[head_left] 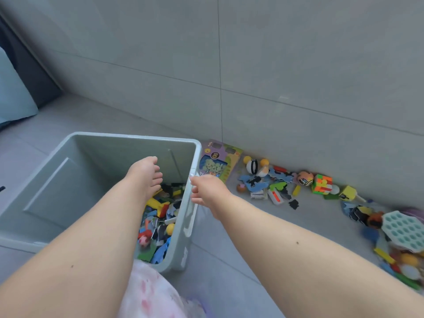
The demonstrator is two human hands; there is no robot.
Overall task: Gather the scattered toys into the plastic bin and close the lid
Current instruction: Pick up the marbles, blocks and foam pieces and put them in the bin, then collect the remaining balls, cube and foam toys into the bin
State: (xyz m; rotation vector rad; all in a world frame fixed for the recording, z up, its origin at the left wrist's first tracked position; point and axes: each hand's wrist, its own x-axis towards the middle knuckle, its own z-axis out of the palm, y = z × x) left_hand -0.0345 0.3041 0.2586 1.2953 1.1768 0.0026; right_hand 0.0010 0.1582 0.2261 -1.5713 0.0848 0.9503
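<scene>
A pale grey-green plastic bin (128, 140) stands open on the floor, its bottom covered with several coloured toys (158, 216). My left hand (145, 177) reaches down inside the bin above those toys, fingers loosely bent, nothing visible in it. My right hand (206, 191) grips the bin's right rim, thumb on top. More toys lie scattered along the wall to the right: a purple card toy (220, 164), a white ball with a black band (253, 167), a puzzle cube (322, 183), a yellow block (347, 192) and a teal honeycomb tray (403, 230). No lid is in view.
A grey tiled wall (275, 76) rises just behind the toys. A light blue cushion (13, 99) and dark furniture sit at the far left. Pink patterned clothing (156, 294) fills the bottom edge. Grey floor tiles (241, 237) lie between the bin and the toy pile.
</scene>
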